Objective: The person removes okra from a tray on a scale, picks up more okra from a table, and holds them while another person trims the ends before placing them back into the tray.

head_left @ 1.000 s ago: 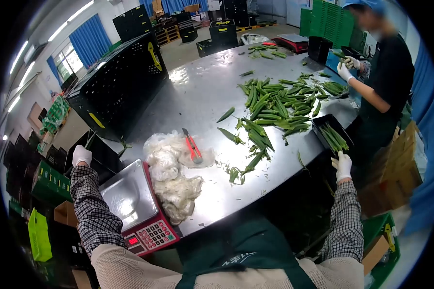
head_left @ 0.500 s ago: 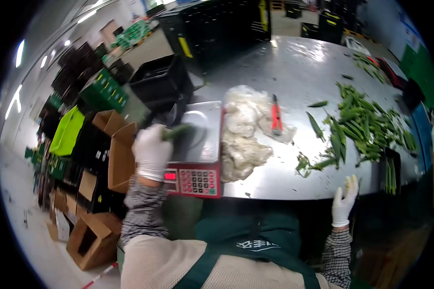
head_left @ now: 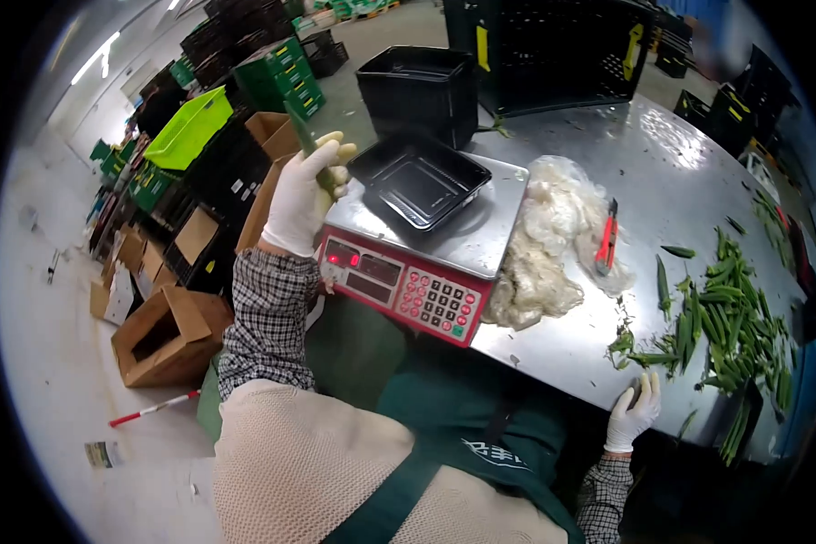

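Gloved in white, my left hand [head_left: 306, 195] is closed around a green okra pod [head_left: 301, 131] that points upward, just left of a red digital scale [head_left: 399, 286]. On the scale's metal plate rests a shallow black plastic tray [head_left: 423, 189] with no pods in it. My right hand [head_left: 633, 415], also gloved, hovers by the table's front edge with its fingers apart and nothing in them. Beyond it lies a loose pile of okra pods [head_left: 730, 308]. More pods fill a dark tray at the table's edge, its pods [head_left: 742, 422] lined up lengthwise.
Crumpled clear plastic bags [head_left: 548, 240] lie right of the scale, with a red box cutter [head_left: 607, 240] on them. A stack of black trays [head_left: 419, 95] stands behind the scale. Large black crates [head_left: 548, 54] are at the back, cardboard boxes [head_left: 168, 335] on the floor at left.
My left hand has lifted the okra pod up and away from the scale plate, tilting it upright. The black tray now lies flat on the plate. My view has turned left.
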Available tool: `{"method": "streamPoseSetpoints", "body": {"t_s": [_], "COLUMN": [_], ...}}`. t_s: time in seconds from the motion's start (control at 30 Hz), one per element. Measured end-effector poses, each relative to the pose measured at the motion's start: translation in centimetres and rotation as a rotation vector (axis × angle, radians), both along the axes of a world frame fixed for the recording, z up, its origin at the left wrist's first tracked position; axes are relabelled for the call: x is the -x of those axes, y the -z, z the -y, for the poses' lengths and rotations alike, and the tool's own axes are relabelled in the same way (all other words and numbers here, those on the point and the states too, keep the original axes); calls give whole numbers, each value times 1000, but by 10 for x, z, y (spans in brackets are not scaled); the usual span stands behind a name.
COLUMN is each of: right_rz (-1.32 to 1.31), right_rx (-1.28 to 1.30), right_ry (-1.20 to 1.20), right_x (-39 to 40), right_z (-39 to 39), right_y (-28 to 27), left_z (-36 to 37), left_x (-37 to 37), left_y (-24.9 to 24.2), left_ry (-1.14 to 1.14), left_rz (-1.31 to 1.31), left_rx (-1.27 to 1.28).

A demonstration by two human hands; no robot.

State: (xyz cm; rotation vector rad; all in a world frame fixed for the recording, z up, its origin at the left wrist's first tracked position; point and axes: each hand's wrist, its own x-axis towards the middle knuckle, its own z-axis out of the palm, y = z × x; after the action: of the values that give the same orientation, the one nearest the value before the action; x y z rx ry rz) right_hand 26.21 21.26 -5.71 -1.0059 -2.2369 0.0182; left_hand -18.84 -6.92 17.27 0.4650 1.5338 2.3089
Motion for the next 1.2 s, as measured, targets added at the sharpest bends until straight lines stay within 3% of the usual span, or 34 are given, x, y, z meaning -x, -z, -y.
{"method": "streamPoseSetpoints", "body": {"t_s": [0.3,0.33,0.4,0.43,0.5,0.53,0.67,0.73,0.8,0.87,0.93,1.03,1.07,1.13,1.17,1.2], "right_rz": [-17,-22,-60,-71,-66,-47,-169,-311,-312,-190,-85,163,146,42,-155,-410], "right_rx": [-30,-26,-5,-33,-69,-89,4,97,50,9,65,394,361,444,379,545], "right_ry": [-41,-32,-72,-71,-68,-27,-45,-57,-15,132,267,433,427,369,360,309], "right_x": [4,2,1,2,10,3,0,-4,0,3,6,11,9,1,-7,-14], "right_z": [0,0,-3,-3,0,-3,-15,-44,-78,-117,-151,-176,-184,-195,-199,-202], "right_y": [-1,-1,-1,-5,-6,-9,-19,-24,-47,-50,-43,-44,-40,-39,-28,-23], "left_z": [-22,-21,-18,-12,-27,-53,-62,-65,-75,-80,-80,-74,-72,-70,-69,-70], "left_x": [11,21,51,59,19,-19,-104,-139,-181,-215,-243,-253,-250,-243,-241,-238], "left_y": [28,52,81,89,66,42,39,63,94,125,149,166,166,166,164,163], "left_ry": [-15,146,429,451,167,-96,314,631,714,833,885,1001,1007,956,931,908], "left_rz": [454,-2,-42,-136,-117,14,-193,-187,-43,202,448,448,431,418,434,448], "left_rx": [-215,23,-54,18,59,33,-6,168,284,174,139,205,253,275,281,280]}}
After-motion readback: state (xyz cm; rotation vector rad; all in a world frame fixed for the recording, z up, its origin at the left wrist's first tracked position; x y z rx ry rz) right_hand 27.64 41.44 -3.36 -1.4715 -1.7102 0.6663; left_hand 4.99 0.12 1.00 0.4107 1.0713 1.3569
